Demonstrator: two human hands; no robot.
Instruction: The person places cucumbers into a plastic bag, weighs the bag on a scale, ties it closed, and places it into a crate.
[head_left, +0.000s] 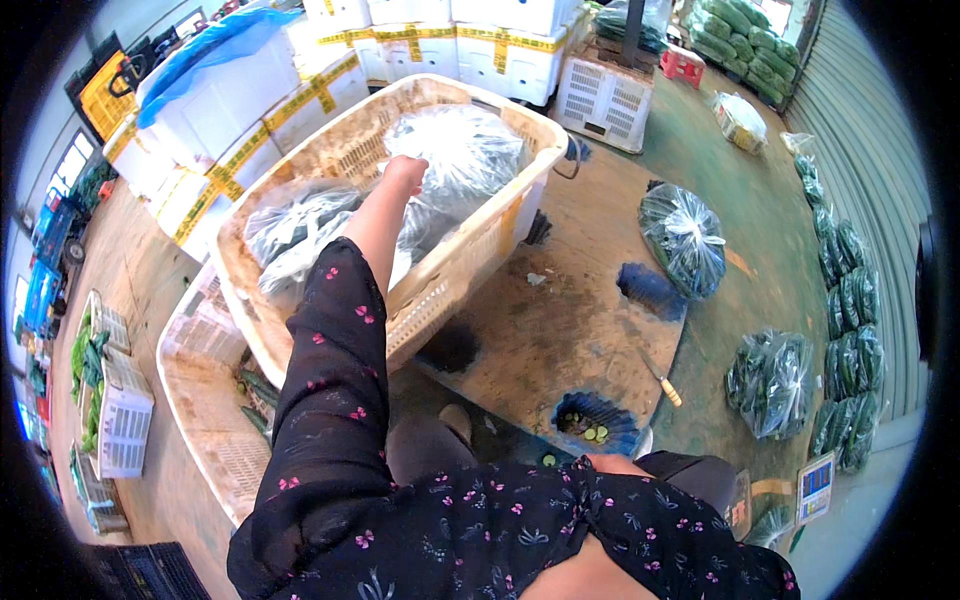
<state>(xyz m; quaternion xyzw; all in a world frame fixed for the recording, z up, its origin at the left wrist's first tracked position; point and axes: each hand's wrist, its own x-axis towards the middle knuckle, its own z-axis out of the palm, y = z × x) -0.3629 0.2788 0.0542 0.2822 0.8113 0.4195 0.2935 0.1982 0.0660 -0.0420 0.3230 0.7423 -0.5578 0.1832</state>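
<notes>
My left hand (406, 175) reaches into a large dirty plastic basket (442, 289), its fingers curled at the edge of a filled clear plastic bag (457, 146); whether they grip the film is hard to tell. Another clear bag (300, 225) of dark contents lies in the same basket, left of my forearm. My right hand is out of view; only a bit of that arm shows by my waist. Before me is a low worn board (570, 300) with blue-lined holes, slices of green vegetable in the nearest. A knife (661, 379) with a light wooden handle lies at its right edge.
A second basket (195, 397) with a few cucumbers stands under the first. Bagged green vegetables (682, 240) rest on the right, with another bag (772, 382) nearer and a row (851, 360) along the shutter wall. White foam boxes (420, 56) with yellow tape stand beyond.
</notes>
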